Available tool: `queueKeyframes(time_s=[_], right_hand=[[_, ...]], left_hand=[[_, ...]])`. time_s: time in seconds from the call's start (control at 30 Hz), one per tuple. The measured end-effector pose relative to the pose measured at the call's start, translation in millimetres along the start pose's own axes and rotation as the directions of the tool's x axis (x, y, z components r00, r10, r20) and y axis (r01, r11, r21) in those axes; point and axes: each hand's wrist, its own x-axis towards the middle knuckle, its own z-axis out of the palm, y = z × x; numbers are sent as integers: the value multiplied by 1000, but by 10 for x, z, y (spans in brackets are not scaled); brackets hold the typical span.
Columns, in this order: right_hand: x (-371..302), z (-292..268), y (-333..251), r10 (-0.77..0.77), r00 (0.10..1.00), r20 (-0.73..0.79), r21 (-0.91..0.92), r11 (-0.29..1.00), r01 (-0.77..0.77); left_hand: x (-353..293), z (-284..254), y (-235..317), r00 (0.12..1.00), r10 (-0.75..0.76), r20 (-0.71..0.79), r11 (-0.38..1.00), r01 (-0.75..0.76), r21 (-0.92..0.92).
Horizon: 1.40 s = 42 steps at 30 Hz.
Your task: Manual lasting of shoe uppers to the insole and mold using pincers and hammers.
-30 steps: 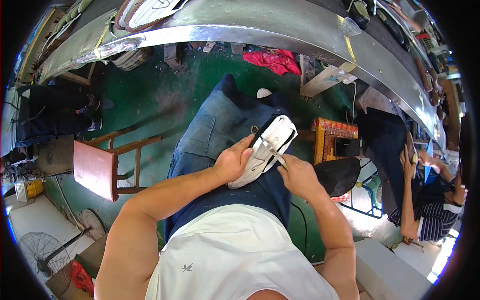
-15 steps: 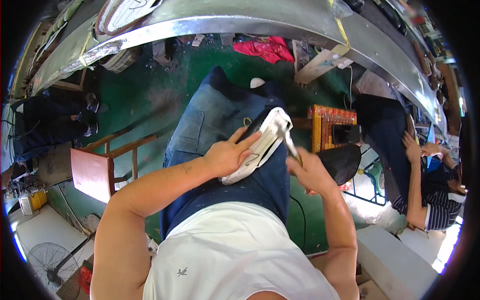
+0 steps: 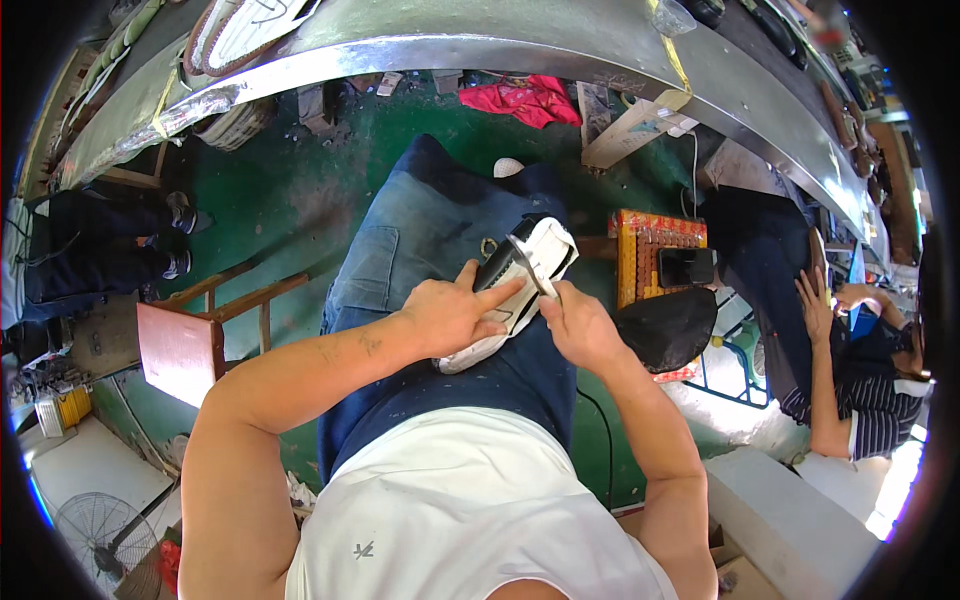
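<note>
Across my lap lies a white and black unfinished shoe (image 3: 553, 246), tilted with one end toward the upper right. My left hand (image 3: 450, 312) grips its lower part, thumb and index finger lying over the white face. In my right hand (image 3: 583, 325), closed at the shoe's right edge, is a slim metal tool (image 3: 527, 266). Its thin shiny end crosses the white face toward the black side. The part inside my fist is hidden, and its exact kind cannot be made out.
A metal-edged bench (image 3: 430, 52) spans the far side, with another white-faced shoe (image 3: 245, 32) on it. A stool (image 3: 180, 338) stands left. On the right are a beaded seat (image 3: 640, 255) with a phone (image 3: 687, 267), a black cushion (image 3: 665, 330) and a seated co-worker (image 3: 765, 260).
My right hand has moved left and closer to the shoe. The tool's end has swung across the white face toward the black side. My left hand stays on the shoe.
</note>
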Motion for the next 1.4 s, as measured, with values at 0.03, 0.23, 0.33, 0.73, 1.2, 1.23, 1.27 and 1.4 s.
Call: queueKeyframes(time_s=[0.03,0.23,0.33,0.73,1.2,1.23,1.27,1.4], right_hand=[[-28,62,15,-28,999,-21,-56,998,26],[-177,-24,-156,-37,999,5,-12,999,37],[-249,143,-165,-64,997,44,3,998,64],[-348,274,-333,-32,989,144,-160,986,55],[-794,291,193,118,984,-136,505,863,-34],[-817,309,227,115,983,-140,506,862,-29],[-830,317,254,176,976,-131,609,791,-61],[-846,286,206,261,961,-86,714,689,-124]], left_hand=[[-17,-77,45,998,-12,65,1000,11,25],[-164,1003,-212,883,-249,-397,590,-187,-786],[-181,1066,-257,923,-260,-284,551,-99,-829],[-196,1061,-391,955,-194,-224,440,-119,-890],[-579,-323,-245,890,-207,-407,672,-173,-720],[-593,-479,-225,851,-209,-482,652,-247,-717],[-582,-613,-181,849,-204,-487,654,-251,-713],[-311,-885,68,731,-80,-678,421,-591,-688]])
